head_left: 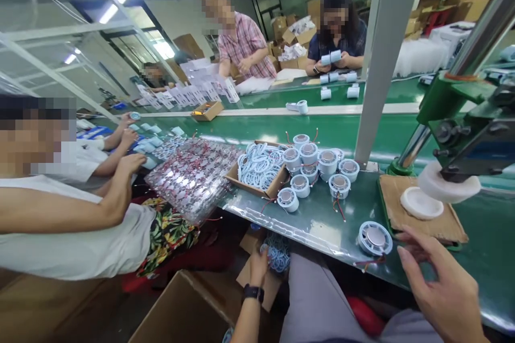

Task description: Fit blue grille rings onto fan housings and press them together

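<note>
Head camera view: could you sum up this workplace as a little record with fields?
Left hand: at blue rings in a cardboard box below the bench; grip unclear
Right hand: open, nothing visible in it, beside a round blue housing with wires
Green press: white upper pad raised clear of a white round seat
Bench: cardboard tray of more rings, beside clustered housings
Others: several people nearby

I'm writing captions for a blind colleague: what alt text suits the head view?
A person's left hand is among light-blue rings in a cardboard box below the bench edge; the right hand is open beside a wired, round light-blue housing. A green press stands at right, with co-workers around.
</note>
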Available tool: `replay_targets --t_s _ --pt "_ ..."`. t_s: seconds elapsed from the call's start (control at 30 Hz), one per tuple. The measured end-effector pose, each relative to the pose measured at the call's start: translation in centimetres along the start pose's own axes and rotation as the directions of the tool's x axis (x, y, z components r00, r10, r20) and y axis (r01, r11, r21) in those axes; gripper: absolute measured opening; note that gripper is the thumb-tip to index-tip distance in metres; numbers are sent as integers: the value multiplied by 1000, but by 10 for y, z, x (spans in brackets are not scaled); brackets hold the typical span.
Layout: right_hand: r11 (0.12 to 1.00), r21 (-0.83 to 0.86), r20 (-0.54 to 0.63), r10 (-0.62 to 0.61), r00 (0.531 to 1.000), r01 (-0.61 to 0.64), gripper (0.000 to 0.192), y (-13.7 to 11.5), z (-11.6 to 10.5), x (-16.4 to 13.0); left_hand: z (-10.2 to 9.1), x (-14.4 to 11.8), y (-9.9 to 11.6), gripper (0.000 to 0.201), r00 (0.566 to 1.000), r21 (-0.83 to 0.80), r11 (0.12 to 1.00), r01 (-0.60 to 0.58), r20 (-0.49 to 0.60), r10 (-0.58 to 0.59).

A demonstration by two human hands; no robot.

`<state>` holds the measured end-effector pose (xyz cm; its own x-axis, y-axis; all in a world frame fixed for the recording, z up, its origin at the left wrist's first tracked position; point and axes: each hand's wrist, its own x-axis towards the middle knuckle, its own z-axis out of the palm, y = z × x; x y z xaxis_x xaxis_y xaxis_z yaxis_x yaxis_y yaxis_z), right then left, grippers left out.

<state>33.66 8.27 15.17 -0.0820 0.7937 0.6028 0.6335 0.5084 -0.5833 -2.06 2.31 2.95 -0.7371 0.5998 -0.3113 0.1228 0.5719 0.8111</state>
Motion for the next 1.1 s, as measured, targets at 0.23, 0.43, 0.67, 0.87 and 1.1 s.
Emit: replay_targets --t_s 0.23,0.43,0.67,0.87,1.1 --pt "927 -118 159 -337 928 357 33 20 33 7 -59 16 98 23 808 103 852 -514 -275 521" --pt "926 -104 164 -345 924 364 32 26 40 3 -51 56 200 24 642 314 616 -723 -23 766" --pt "962 -22 34 -270 962 271 36 17 32 -3 -49 -1 202 18 261 349 293 -890 -138 955" --pt "622 679 326 220 919 -390 44 -37 17 -35 -3 -119 151 18 -145 45 -146 -988 13 989" --pt "97 651 699 309 644 -753 61 -75 11 -32 10 -142 116 41 242 -317 307 -897 228 943"
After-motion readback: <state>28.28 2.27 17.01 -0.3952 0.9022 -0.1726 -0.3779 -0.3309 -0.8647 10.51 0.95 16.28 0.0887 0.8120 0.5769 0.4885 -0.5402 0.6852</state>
